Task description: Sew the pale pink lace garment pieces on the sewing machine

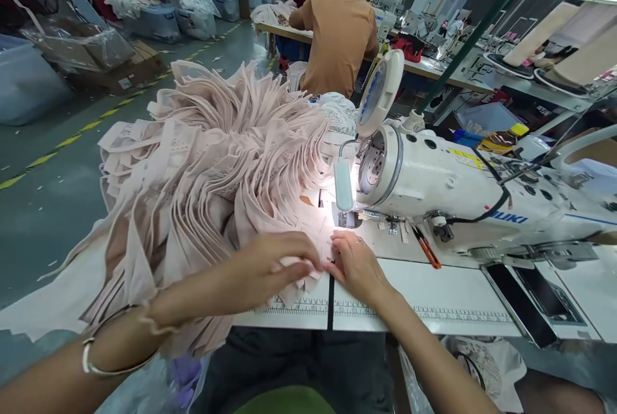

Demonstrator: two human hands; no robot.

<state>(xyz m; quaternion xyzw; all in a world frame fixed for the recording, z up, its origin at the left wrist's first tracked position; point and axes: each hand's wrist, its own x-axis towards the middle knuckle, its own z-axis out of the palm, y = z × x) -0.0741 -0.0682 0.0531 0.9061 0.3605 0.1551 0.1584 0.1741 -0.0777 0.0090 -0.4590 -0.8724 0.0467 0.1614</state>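
Observation:
My left hand point(277, 267) is closed, thumb near the curled fingers, on the edge of a pale pink fabric piece point(311, 224). Close to its right, my right hand point(357, 267) has bent fingers and thumb together at the same piece's edge, just in front of the needle area. The piece runs under the lit head of a white sewing machine point(429, 173). A big pile of pale pink fabric pieces point(207, 163), layered and partly lace, spreads left of the machine and beneath my left forearm. The exact grip of the fingertips is partly hidden.
Orange-handled thread snips point(427, 248) lie below the machine arm. A phone point(520, 303) rests at the table's front right, beside a printed ruler strip point(424, 314). A bottle with a yellow cap point(504, 137) stands behind the machine. A person in brown point(337, 41) sits ahead.

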